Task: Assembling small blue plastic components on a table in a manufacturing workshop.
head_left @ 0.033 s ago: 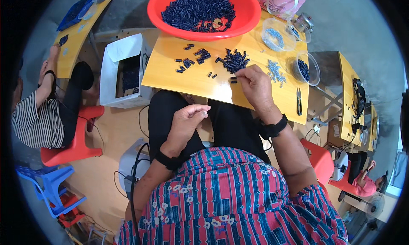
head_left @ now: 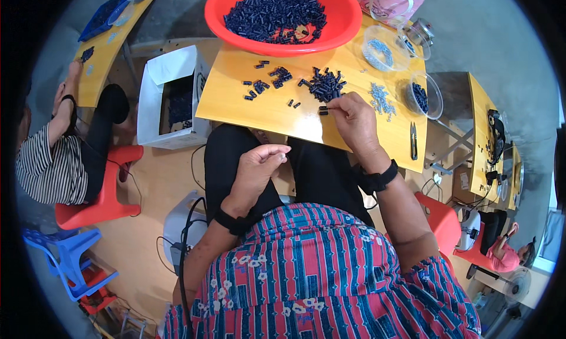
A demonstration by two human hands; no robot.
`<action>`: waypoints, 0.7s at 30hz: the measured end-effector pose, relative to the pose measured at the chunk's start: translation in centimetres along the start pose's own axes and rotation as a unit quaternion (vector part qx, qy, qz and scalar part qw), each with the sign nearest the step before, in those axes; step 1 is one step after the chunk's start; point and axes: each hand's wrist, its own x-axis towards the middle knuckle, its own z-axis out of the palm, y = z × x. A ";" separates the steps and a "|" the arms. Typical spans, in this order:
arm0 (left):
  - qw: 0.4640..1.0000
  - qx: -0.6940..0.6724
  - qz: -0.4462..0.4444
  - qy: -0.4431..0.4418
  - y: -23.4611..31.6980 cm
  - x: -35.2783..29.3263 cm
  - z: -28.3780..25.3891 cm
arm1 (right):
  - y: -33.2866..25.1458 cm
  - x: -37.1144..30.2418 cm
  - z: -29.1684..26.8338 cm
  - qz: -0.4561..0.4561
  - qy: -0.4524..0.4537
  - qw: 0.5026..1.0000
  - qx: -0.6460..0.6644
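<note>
My left hand (head_left: 257, 171) is above my lap with its fingers pinched. A tiny pale piece (head_left: 283, 157) shows at its fingertips, too small to name. My right hand (head_left: 356, 118) reaches over the table's near edge, thumb and finger closed at the end of a small dark cylindrical piece (head_left: 322, 108). Another such piece lies right beside it. Just beyond my right fingers is a heap of dark cylindrical pieces (head_left: 325, 84). To the right of that heap lie small silvery pieces (head_left: 381, 98). Little groups of dark pieces (head_left: 280, 76) lie further left.
A red basin (head_left: 215, 20) of dark pieces stands at the table's (head_left: 236, 112) far side. Clear tubs (head_left: 437, 97) and small snips (head_left: 414, 141) are at the right. A white carton (head_left: 154, 97) stands left of the table. One person in stripes (head_left: 50, 168) sits far left, another (head_left: 504, 256) far right.
My right hand has shifted very slightly toward me. My left hand and the pieces on the table look the same.
</note>
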 end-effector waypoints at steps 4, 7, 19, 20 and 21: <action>1.000 -0.021 -0.004 0.005 -0.3 0.3 0.2 | 0.5 -1.3 0.5 0.008 -0.027 1.000 -0.009; 0.999 -0.050 0.009 -0.003 0.1 0.2 0.8 | 0.5 -1.5 1.0 0.000 -0.029 0.999 -0.035; 0.999 -0.031 0.008 -0.010 0.1 -0.1 1.5 | 0.7 -2.2 0.9 -0.063 -0.102 0.989 -0.090; 1.000 -0.023 0.011 -0.012 0.2 -0.2 1.7 | 0.5 -2.3 0.8 -0.063 -0.102 0.989 -0.090; 1.000 -0.015 0.014 -0.012 0.1 -0.3 1.8 | 0.2 -2.5 0.7 -0.067 -0.108 0.989 -0.072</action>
